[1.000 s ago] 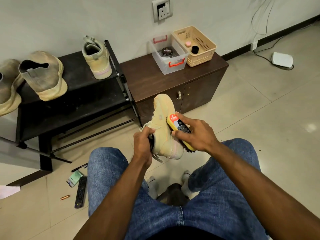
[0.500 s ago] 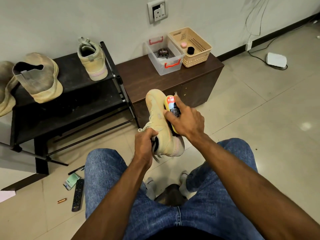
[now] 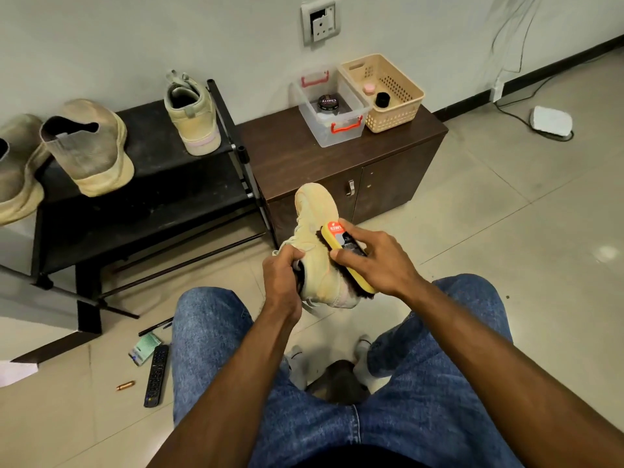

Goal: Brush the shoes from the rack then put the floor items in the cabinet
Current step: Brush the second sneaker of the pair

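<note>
Held in the air before the knees, the shoe (image 3: 317,244) points toe-away — left hand (image 3: 282,275) gripping its collar, right hand (image 3: 374,261) clasping the brush (image 3: 344,255), bristles along its right flank.

Even, fairly bright indoor light. Glare patch on floor tiles (image 3: 606,253) at right. Soft shadows under rack (image 3: 145,211). Wide-angle bending at edges; mild overall softness.
</note>
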